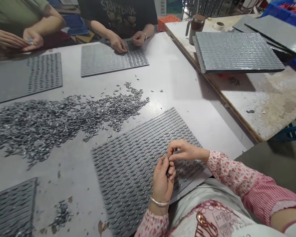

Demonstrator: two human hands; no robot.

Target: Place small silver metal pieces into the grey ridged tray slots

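A grey ridged board (pixel 138 158) lies on the white table, with rows of small metal pieces in much of its grooves. Over its right part, my left hand (pixel 164 177), with a bangle at the wrist, is curled around small dark pieces. The fingertips of my right hand (pixel 184 150) are pinched together and meet those of my left hand; what they hold, if anything, is too small to tell. A large heap of small silvery metal pieces (pixel 51 121) spreads across the table beyond the board and to its left.
Two people work across the table at grey boards (pixel 101 59) (pixel 44 72). Another board (pixel 12 207) is at the lower left, near a small pile of pieces (pixel 62 212). On the wooden side table (pixel 281 98) are stacked boards (pixel 236 52), a mug (pixel 196 28) and a tape roll (pixel 219 25).
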